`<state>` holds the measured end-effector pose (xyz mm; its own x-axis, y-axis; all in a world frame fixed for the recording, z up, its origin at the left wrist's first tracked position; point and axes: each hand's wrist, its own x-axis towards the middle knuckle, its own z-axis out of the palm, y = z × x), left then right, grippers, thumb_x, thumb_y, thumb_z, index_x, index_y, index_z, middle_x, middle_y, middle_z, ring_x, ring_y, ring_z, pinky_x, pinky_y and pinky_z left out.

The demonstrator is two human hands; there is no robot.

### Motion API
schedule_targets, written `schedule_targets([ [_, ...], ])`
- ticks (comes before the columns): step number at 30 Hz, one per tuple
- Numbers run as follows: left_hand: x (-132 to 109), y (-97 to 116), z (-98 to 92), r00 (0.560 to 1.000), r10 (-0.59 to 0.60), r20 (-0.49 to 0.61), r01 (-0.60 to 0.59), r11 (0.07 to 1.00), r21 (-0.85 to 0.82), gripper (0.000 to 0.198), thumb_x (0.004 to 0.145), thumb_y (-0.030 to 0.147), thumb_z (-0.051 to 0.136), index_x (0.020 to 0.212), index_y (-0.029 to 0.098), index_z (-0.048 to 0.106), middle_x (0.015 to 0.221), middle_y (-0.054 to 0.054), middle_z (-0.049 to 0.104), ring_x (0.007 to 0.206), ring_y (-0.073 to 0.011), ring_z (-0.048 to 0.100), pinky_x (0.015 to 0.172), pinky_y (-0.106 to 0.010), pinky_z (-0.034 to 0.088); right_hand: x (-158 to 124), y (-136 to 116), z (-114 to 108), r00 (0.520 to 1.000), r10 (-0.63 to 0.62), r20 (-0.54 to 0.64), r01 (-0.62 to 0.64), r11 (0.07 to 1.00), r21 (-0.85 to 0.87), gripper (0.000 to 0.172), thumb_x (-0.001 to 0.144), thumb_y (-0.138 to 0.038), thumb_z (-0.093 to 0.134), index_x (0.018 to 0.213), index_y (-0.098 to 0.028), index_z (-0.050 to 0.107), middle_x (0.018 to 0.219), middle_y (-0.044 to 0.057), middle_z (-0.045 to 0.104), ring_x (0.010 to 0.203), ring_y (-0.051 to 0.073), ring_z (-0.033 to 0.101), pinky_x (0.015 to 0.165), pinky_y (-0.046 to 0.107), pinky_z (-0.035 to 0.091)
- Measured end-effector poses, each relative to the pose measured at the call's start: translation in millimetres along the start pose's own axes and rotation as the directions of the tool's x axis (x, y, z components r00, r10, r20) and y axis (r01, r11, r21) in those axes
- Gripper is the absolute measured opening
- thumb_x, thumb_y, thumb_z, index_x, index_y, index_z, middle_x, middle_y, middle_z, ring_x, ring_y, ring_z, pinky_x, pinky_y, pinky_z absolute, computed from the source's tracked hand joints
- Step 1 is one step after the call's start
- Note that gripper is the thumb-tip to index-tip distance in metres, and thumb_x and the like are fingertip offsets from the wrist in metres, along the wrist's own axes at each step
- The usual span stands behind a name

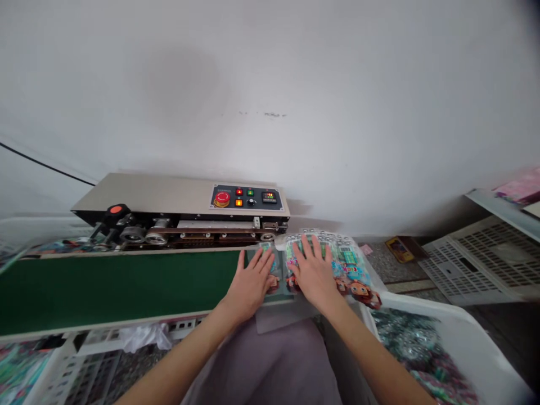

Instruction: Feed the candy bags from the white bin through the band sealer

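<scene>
The person's lap [274, 365] lies nearest, below the front edge of the belt. To its right, a white tub [476, 337] holds shiny packets [415, 337]; at lower left, more coloured packets [21, 360] lie beneath the belt, and a white cloth-like piece [145, 336] hangs under its edge. The left hand [248, 284], palm down with fingers extended and slightly parted, rests on a clear printed bag [274, 282] at the right end of the green belt [126, 287]. The right hand [314, 273], flat and more widely spread, presses on a group of similar bags [350, 270] just beside it; neither hand grips anything. Behind the belt stands the machine [160, 194], its panel [258, 198] bearing a red knob [222, 197], lit buttons and a lit display. Farther right, a small box [400, 249] lies on the floor near a slotted crate [451, 281]. A pale wall [337, 112] closes the background.
</scene>
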<state>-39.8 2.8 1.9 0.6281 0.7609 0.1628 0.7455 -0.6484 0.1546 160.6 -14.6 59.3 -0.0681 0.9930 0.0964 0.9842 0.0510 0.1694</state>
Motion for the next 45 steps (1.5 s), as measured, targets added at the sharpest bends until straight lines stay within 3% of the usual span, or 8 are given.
schedule_targets([
  [5, -7, 7, -21.6, 0.989, -0.145, -0.001, 0.145, 0.989, 0.019, 0.049, 0.104, 0.033, 0.034, 0.146, 0.017, 0.051, 0.159, -0.011, 0.041, 0.149, -0.0329, 0.032, 0.121, -0.067, 0.015, 28, 7, -11, 1.000, 0.005, 0.002, -0.005, 0.998, 0.061, 0.042, 0.103, -0.033, 0.039, 0.136, -0.020, 0.062, 0.157, 0.013, 0.044, 0.147, 0.037, 0.032, 0.115, 0.059, 0.026],
  [9, 4, 33, -14.3, 1.000, 0.006, -0.007, -0.006, 0.998, -0.055, 0.052, 0.106, 0.038, 0.027, 0.151, 0.017, 0.044, 0.160, -0.009, 0.040, 0.150, -0.0267, 0.031, 0.123, -0.060, 0.018, 50, 16, -16, 0.998, 0.051, 0.042, -0.053, 0.998, 0.038, 0.043, 0.100, -0.031, 0.044, 0.139, -0.018, 0.059, 0.157, 0.017, 0.042, 0.147, 0.038, 0.030, 0.114, 0.061, 0.026],
  [13, 11, 47, 6.0, 0.994, 0.112, -0.012, -0.112, 0.993, -0.048, 0.059, 0.106, 0.043, 0.023, 0.159, 0.015, 0.024, 0.165, -0.010, 0.028, 0.153, -0.0264, 0.024, 0.122, -0.064, 0.015, 38, 20, -6, 0.997, -0.032, 0.068, 0.031, 0.999, 0.017, 0.047, 0.098, -0.041, 0.050, 0.142, -0.027, 0.055, 0.160, 0.014, 0.038, 0.148, 0.039, 0.028, 0.114, 0.063, 0.023],
  [26, 8, 34, -14.0, 0.999, 0.050, 0.015, -0.051, 0.997, 0.059, 0.054, 0.104, 0.046, 0.035, 0.144, 0.015, 0.053, 0.157, -0.015, 0.044, 0.153, -0.0320, 0.022, 0.122, -0.067, 0.010, 5, 24, 5, 0.998, 0.051, -0.022, -0.051, 0.999, -0.007, 0.051, 0.100, -0.043, 0.046, 0.148, -0.025, 0.050, 0.160, 0.014, 0.038, 0.148, 0.036, 0.029, 0.114, 0.059, 0.026],
  [32, 23, 43, 2.8, 0.993, 0.117, -0.026, -0.117, 0.993, -0.032, 0.058, 0.107, 0.041, 0.020, 0.156, 0.014, 0.033, 0.162, -0.011, 0.035, 0.152, -0.0270, 0.027, 0.123, -0.064, 0.011, -4, 19, 7, 0.999, 0.011, -0.040, -0.012, 0.999, -0.033, 0.049, 0.099, -0.045, 0.046, 0.147, -0.031, 0.051, 0.161, 0.012, 0.037, 0.147, 0.037, 0.030, 0.113, 0.060, 0.026],
  [35, 18, 38, 11.4, 0.994, 0.106, -0.019, -0.106, 0.994, 0.000, 0.058, 0.106, 0.043, 0.023, 0.154, 0.013, 0.038, 0.161, -0.011, 0.038, 0.152, -0.0287, 0.025, 0.123, -0.066, 0.003, -3, 16, 8, 0.998, 0.024, -0.061, -0.026, 0.999, -0.046, 0.049, 0.100, -0.044, 0.045, 0.146, -0.028, 0.052, 0.161, 0.013, 0.037, 0.147, 0.037, 0.030, 0.113, 0.059, 0.027],
  [40, 6, 23, -1.1, 0.997, 0.081, -0.004, -0.081, 0.996, 0.032, 0.053, 0.105, 0.041, 0.030, 0.151, 0.018, 0.045, 0.158, -0.008, 0.044, 0.152, -0.0305, 0.024, 0.123, -0.066, -0.001, -2, 14, 11, 0.995, 0.043, -0.094, -0.048, 0.997, -0.055, 0.049, 0.101, -0.044, 0.044, 0.145, -0.025, 0.054, 0.159, 0.014, 0.039, 0.147, 0.037, 0.030, 0.113, 0.059, 0.026],
  [45, 15, 28, -8.8, 0.999, 0.032, 0.012, -0.032, 0.999, 0.013, 0.056, 0.106, 0.041, 0.026, 0.150, 0.014, 0.046, 0.157, -0.012, 0.045, 0.151, -0.0314, 0.026, 0.122, -0.066, 0.010, -1, 12, 13, 0.996, 0.025, -0.084, -0.031, 0.997, -0.064, 0.047, 0.102, -0.040, 0.042, 0.144, -0.021, 0.054, 0.159, 0.014, 0.040, 0.146, 0.037, 0.032, 0.114, 0.059, 0.026],
])
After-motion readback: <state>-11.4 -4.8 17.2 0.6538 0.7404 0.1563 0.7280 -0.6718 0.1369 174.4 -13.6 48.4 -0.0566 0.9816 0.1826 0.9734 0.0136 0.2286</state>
